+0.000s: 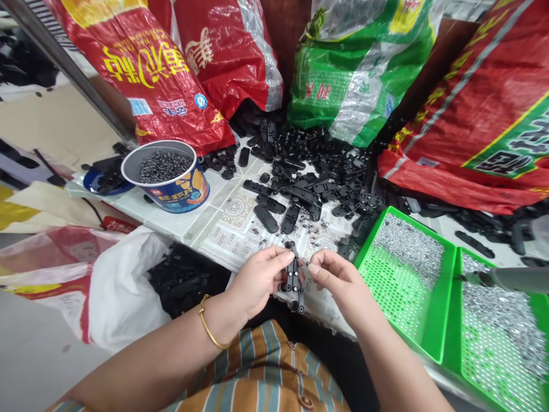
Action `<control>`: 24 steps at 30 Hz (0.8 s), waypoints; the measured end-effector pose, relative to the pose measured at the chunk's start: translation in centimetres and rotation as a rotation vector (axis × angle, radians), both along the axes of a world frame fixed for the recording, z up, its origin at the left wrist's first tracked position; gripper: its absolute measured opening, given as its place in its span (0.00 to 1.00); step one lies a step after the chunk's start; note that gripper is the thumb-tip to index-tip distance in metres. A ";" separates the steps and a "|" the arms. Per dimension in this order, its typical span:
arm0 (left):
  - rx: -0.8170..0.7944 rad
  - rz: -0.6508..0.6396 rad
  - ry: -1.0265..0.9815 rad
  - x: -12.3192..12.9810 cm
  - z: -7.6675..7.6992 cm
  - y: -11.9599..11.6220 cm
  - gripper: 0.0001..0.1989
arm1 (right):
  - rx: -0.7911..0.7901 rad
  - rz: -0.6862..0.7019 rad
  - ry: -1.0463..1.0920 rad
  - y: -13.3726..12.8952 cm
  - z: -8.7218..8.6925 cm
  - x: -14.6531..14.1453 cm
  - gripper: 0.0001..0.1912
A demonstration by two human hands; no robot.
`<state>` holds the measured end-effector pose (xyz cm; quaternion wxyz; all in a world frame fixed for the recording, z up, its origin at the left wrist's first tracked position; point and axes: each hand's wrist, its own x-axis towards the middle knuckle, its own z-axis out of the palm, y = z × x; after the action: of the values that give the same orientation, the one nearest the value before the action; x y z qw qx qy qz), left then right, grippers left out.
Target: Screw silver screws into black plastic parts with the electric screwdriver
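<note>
My left hand is closed on a black plastic bracket, pinched between thumb and fingers near the table's front edge. The bracket has jointed arms and a few small silvery screw heads on its face. Just to its right, my right hand has thumb and forefinger pressed together. Whatever sits in that pinch is too small to make out. Beyond both hands lie loose black plastic plates and a heap of black parts on the patterned tabletop.
At right, two green trays hold small silvery screws; a grey electric screwdriver reaches over one. A paper tub of tiny dark pieces stands left. Red sacks and a green sack line the back. A white sack hangs below left.
</note>
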<state>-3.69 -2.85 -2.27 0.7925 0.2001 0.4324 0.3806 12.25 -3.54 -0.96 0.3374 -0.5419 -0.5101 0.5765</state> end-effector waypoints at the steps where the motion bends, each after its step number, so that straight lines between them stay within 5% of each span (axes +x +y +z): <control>1: 0.004 -0.001 0.013 0.0 0.0 0.0 0.08 | -0.017 0.006 0.011 0.1 0.0 0.0 0.10; 24: 0.003 -0.036 0.107 0.5 0.4 0.0 0.12 | -0.034 0.178 -0.124 2.3 -0.4 0.6 0.10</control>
<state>-3.15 -2.84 -1.90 0.7748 0.2292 0.4699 0.3555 12.83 -1.29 -1.39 0.2433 -0.5345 -0.5663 0.5782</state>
